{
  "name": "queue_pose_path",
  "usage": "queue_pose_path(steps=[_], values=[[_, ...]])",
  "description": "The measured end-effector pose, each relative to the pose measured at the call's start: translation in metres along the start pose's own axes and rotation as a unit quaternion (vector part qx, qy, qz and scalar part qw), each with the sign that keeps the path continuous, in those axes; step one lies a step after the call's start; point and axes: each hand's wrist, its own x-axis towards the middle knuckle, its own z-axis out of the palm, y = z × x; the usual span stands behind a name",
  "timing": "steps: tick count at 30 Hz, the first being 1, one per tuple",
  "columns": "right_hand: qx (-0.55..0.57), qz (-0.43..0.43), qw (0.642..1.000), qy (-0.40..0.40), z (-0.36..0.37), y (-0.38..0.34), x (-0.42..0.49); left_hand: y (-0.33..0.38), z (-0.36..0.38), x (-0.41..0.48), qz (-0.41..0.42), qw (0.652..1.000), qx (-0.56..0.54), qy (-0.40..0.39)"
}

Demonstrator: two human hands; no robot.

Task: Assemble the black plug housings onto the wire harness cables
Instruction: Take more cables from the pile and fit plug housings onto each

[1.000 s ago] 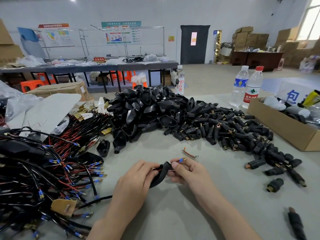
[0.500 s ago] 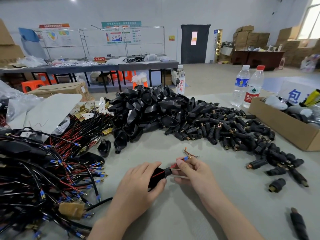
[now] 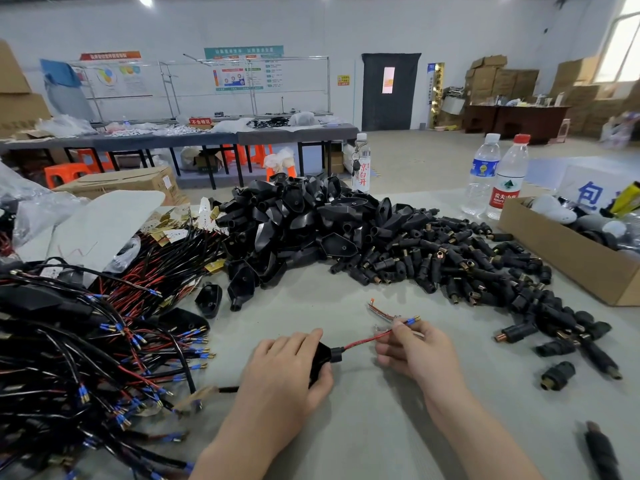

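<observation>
- Grips a black plug housing (image 3: 320, 356) in the left hand (image 3: 280, 379), fingers curled over it, near the desk's (image 3: 363, 438) front edge, about mid-width.
- Pinches a red wire (image 3: 363, 339) in the right hand (image 3: 415, 351), just right of the housing; wire emerging from the housing's narrow neck, blue-sleeved terminal (image 3: 412, 321) poking past the fingertips.
- Heaped toward the far edge: loose black housings (image 3: 311, 220), merging rightward into small barrel connectors (image 3: 467, 268) with brass ends.
- Sprawled along the left edge: tangled harness cables (image 3: 86, 341).
- Parked at the right edge: open cardboard box (image 3: 568, 258), two water bottles (image 3: 509, 174) just beyond it.
</observation>
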Motion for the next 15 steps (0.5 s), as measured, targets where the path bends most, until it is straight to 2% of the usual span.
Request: queue_pose_path(steps=[3,12,15], values=[[0.009,-0.013,0.999,0.050,-0.007,-0.003,0.005,0.000,-0.001,0.001,-0.012,1.000,0.006,0.004],[0.027,-0.064,0.989,0.129,-0.020,-0.016,0.013,0.008,0.004,0.002,-0.033,0.998,0.044,0.029],[0.032,-0.076,0.986,0.145,-0.022,-0.016,0.014,0.011,0.010,0.003,-0.036,0.998,0.052,0.005]])
